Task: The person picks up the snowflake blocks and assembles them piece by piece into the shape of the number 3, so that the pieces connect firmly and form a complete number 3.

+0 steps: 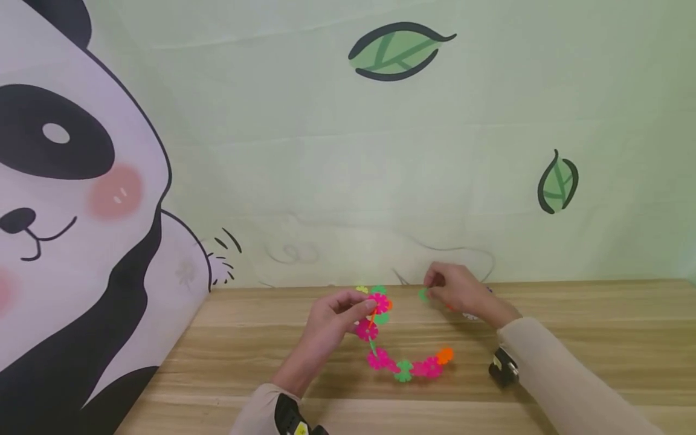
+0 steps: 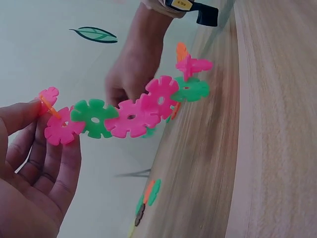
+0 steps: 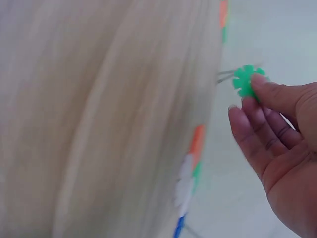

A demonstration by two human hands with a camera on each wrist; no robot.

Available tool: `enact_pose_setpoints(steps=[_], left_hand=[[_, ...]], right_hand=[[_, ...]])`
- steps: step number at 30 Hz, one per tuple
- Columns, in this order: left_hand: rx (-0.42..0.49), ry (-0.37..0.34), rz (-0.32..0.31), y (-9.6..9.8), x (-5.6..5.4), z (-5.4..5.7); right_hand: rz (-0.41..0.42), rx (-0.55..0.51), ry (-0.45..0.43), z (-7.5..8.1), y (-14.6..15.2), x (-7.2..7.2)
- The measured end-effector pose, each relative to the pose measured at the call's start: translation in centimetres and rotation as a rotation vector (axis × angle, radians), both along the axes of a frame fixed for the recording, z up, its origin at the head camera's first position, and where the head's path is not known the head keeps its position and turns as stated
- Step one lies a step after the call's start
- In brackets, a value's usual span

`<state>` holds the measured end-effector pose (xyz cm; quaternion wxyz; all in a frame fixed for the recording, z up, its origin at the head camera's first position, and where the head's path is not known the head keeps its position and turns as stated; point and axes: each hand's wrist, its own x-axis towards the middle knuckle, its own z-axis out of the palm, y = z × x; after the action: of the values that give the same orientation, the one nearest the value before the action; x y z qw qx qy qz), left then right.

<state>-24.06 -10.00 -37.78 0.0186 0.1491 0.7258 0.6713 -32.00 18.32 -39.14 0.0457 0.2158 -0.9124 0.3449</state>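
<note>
My left hand [image 1: 338, 315] pinches one end of a chain of interlocked plastic snowflake discs between thumb and fingers. Pink, green and orange discs make up the chain [image 2: 131, 117], which hangs down and curves right to an orange disc [image 1: 444, 355] at its free end. Over the back of the table, my right hand [image 1: 457, 292] holds a single green snowflake disc [image 3: 246, 82] between thumb and fingertips. In the right wrist view that disc is raised off the wood, apart from the chain.
Loose discs lie along the back of the wooden table [image 1: 250, 350]. One group [image 2: 148, 196] is behind my left hand; another, with a white disc [image 3: 184, 183] and an orange disc [image 3: 197, 140], is beneath my right. A panda-printed cloth [image 1: 304, 151] hangs behind the table.
</note>
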Motion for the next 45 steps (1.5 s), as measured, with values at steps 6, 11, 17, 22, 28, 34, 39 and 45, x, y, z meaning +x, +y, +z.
enact_pose_setpoints(steps=[6, 11, 17, 22, 28, 34, 39, 45], left_hand=[[-0.013, 0.015, 0.011, 0.0, -0.1, 0.0], [-0.031, 0.002, 0.03, -0.1, 0.1, 0.1], [-0.025, -0.01, 0.028, 0.0, 0.1, 0.2], [0.0, -0.007, 0.018, 0.2, 0.1, 0.3], [0.004, -0.016, 0.021, 0.3, 0.2, 0.4], [0.012, -0.023, 0.025, 0.3, 0.3, 0.4], [0.026, -0.032, 0.018, 0.3, 0.4, 0.5], [0.023, -0.031, 0.011, 0.2, 0.4, 0.6]], right_hand=[[0.018, -0.158, 0.012, 2.0, -1.2, 2.3], [0.035, -0.258, 0.031, 3.5, -2.5, 4.4], [0.053, -0.301, 0.087, 4.3, -3.2, 6.1], [0.064, -0.326, 0.103, 4.4, -3.5, 6.9], [0.107, -0.378, 0.095, 4.4, -3.6, 7.2], [0.164, -0.408, 0.075, 4.2, -3.6, 7.2], [0.195, -0.445, 0.091, 4.1, -3.7, 7.2], [0.215, -0.48, 0.115, 4.2, -3.8, 7.2]])
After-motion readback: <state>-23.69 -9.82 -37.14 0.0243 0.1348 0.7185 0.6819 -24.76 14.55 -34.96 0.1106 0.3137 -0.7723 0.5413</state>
